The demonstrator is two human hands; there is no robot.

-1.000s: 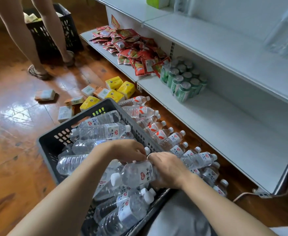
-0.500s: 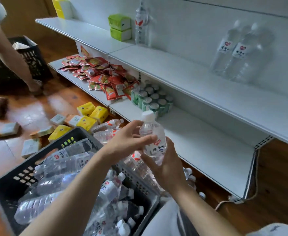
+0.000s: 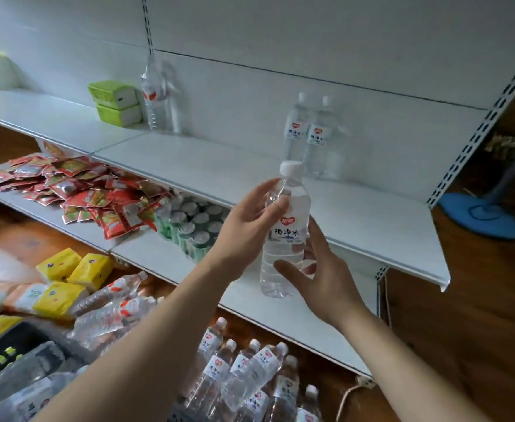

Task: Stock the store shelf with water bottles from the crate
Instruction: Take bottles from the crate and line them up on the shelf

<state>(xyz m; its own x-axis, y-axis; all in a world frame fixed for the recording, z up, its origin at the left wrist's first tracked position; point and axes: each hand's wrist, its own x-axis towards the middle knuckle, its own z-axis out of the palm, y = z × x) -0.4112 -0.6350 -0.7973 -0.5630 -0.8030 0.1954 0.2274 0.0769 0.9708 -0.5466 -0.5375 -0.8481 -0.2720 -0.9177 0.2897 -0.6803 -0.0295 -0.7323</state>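
An upright water bottle (image 3: pixel 285 236) with a white cap and a red heart logo on its label is held up in front of the white store shelf (image 3: pixel 356 220), near the centre of the view and just below the two water bottles (image 3: pixel 308 138) that already stand side by side on that shelf at about 1 o'clock. The left hand (image 3: pixel 247 226) comes in from 7 o'clock and holds the bottle's shoulder, its fingertips curled onto the clear plastic just under the cap. The right hand (image 3: pixel 320 278) comes in from 5 o'clock and wraps the lower body of the bottle, thumb across the front and fingers behind, so both hands grip the same bottle. On the same shelf toward 11 o'clock stand a taller clear bottle (image 3: pixel 155 92) and two stacked green tissue packs (image 3: pixel 116 103), the taller bottle just right of the packs. On the lower shelf at 9 o'clock lies a heap of red snack packets (image 3: pixel 79 193), with a block of green-topped cans (image 3: pixel 192 226) just to its right. At the bottom of the view, toward 6 o'clock, more water bottles (image 3: pixel 244 379) lie packed together on the wooden floor, and a corner of the dark crate (image 3: pixel 9 348) holding bottles shows at 8 o'clock. Yellow tissue packs (image 3: pixel 76 269) lie on the floor beside it. A blue fan base (image 3: pixel 484 214) sits on the floor at 3 o'clock.
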